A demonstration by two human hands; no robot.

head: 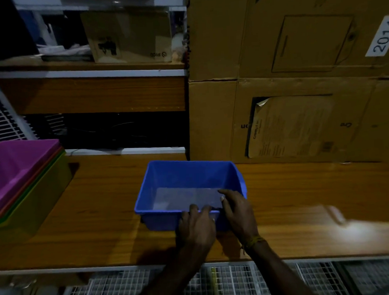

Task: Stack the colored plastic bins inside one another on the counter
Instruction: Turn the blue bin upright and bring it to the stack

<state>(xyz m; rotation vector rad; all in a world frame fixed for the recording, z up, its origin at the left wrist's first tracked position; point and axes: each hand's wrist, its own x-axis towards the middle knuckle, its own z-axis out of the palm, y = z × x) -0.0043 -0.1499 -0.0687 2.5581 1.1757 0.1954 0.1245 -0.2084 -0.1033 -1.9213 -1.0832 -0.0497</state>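
White label [383,36] on upper cardboard box [295,29]: "2014". Other print too blurred.

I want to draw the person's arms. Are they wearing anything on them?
Both arms are bare, with no sleeves or gloves showing. The right hand has a yellowish thread band tied around its wrist. The left hand and its wrist wear nothing.
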